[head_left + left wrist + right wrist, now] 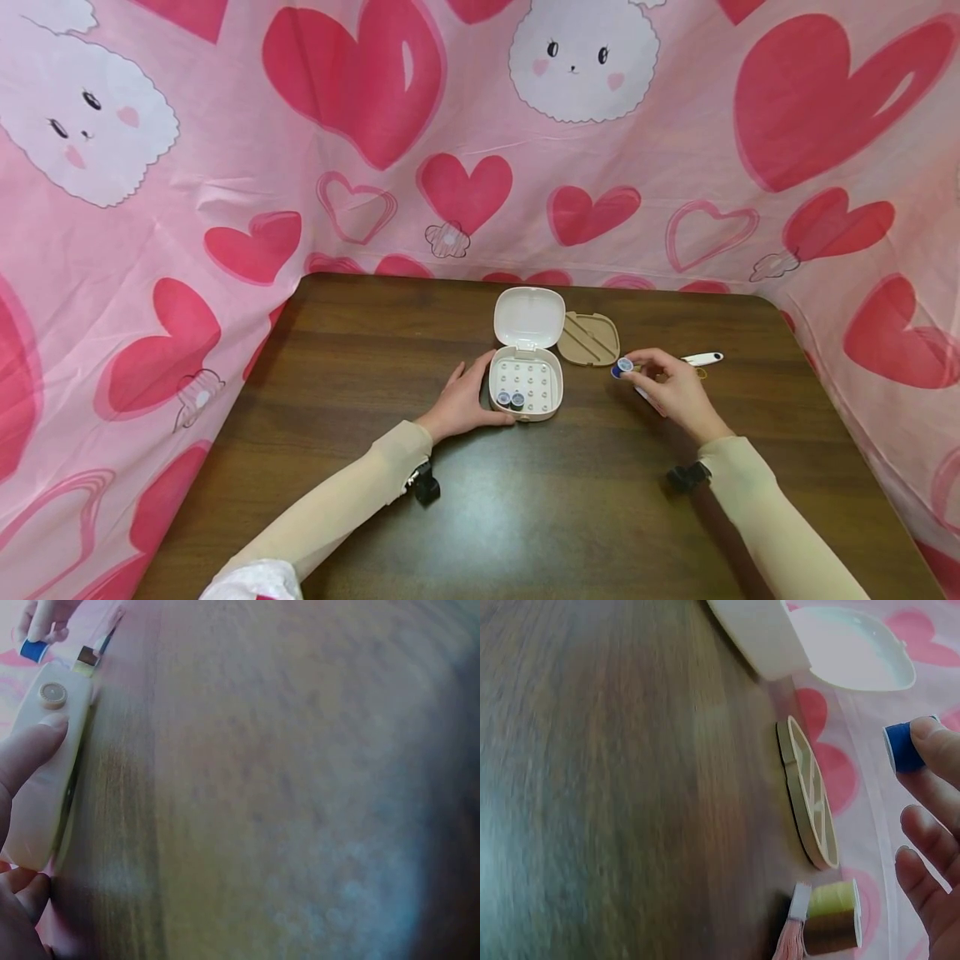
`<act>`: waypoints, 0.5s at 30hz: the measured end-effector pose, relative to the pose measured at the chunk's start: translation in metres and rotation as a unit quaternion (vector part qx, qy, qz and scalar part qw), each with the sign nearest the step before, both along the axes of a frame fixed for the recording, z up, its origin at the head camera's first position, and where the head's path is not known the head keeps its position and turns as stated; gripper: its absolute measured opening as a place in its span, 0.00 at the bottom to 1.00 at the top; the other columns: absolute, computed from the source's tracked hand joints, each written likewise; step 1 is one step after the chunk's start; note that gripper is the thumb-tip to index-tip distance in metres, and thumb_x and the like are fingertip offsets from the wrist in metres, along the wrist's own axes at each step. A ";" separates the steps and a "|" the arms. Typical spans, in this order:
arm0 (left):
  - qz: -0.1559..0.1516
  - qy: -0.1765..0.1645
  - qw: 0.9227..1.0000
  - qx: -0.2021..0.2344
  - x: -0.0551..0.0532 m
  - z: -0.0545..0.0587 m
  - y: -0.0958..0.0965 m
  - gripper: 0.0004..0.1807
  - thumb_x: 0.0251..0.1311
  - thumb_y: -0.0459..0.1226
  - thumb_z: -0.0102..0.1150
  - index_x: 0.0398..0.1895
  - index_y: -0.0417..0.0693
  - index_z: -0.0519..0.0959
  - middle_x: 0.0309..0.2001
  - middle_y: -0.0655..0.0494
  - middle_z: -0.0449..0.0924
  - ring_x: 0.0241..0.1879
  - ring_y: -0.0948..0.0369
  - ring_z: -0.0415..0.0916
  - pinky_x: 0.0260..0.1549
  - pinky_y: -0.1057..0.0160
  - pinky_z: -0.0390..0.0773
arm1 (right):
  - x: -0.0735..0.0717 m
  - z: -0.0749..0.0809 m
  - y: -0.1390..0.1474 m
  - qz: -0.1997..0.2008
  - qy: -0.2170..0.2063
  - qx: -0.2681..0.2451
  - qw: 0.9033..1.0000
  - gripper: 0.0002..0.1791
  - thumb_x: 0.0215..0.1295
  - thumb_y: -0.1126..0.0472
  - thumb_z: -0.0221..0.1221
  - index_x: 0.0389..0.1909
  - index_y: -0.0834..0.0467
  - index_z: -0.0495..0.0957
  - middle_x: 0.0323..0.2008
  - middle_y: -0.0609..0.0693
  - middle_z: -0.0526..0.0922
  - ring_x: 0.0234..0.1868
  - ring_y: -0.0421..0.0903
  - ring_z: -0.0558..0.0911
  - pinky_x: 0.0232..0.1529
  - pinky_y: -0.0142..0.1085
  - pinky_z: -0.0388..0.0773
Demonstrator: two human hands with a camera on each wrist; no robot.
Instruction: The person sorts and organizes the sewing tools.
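A small white sewing box stands on the table with its lid tipped up behind it. Rows of pegs line its inside, and two thread spools sit on pegs at the front left. My left hand holds the box from its left side, thumb on the front wall by the round button. Off to the right of the box, my right hand pinches a spool of blue thread between thumb and fingers, held above the table.
A tan divided tray lies right of the lid. Beyond my right hand is a white-handled tool, partly hidden. Yellow thread and brown thread stand beside a pink thread bundle. Heart-printed cloth surrounds the table.
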State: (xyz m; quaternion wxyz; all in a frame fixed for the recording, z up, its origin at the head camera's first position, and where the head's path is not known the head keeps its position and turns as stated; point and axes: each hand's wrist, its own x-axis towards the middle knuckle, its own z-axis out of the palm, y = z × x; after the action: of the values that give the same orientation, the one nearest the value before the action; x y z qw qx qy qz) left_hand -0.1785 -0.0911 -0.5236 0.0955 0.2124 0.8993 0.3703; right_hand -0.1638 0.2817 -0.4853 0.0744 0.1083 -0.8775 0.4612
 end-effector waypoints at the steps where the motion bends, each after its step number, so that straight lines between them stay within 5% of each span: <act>1: 0.000 0.001 1.000 0.001 0.000 0.000 0.000 0.66 0.46 0.54 0.83 0.83 0.47 0.52 0.80 0.49 0.60 0.76 0.54 0.62 0.80 0.46 0.40 | -0.001 0.000 -0.001 0.000 0.006 0.008 1.000 0.12 0.64 0.66 0.72 0.48 0.58 0.85 0.28 0.50 0.80 0.21 0.40 0.74 0.17 0.29 0.71; 6: 0.000 0.003 1.000 -0.001 0.000 0.000 0.000 0.66 0.46 0.55 0.83 0.83 0.47 0.51 0.80 0.50 0.60 0.76 0.55 0.62 0.80 0.46 0.41 | -0.002 0.000 -0.010 0.007 0.034 0.024 0.999 0.13 0.63 0.66 0.72 0.48 0.59 0.86 0.34 0.52 0.86 0.31 0.38 0.77 0.30 0.27 0.74; 15: 0.001 0.002 1.000 -0.001 -0.001 0.000 0.000 0.66 0.46 0.55 0.83 0.83 0.47 0.52 0.79 0.49 0.61 0.76 0.55 0.63 0.80 0.46 0.40 | -0.005 -0.003 -0.025 0.028 0.026 0.015 0.999 0.13 0.63 0.66 0.73 0.48 0.58 0.86 0.36 0.52 0.87 0.30 0.40 0.76 0.30 0.27 0.73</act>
State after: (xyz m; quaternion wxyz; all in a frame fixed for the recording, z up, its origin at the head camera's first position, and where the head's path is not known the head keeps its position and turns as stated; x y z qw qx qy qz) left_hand -0.1793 -0.0906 -0.5232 0.0937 0.2125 0.9001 0.3686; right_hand -0.1691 0.2563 -0.4879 0.0826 0.1457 -0.8788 0.4468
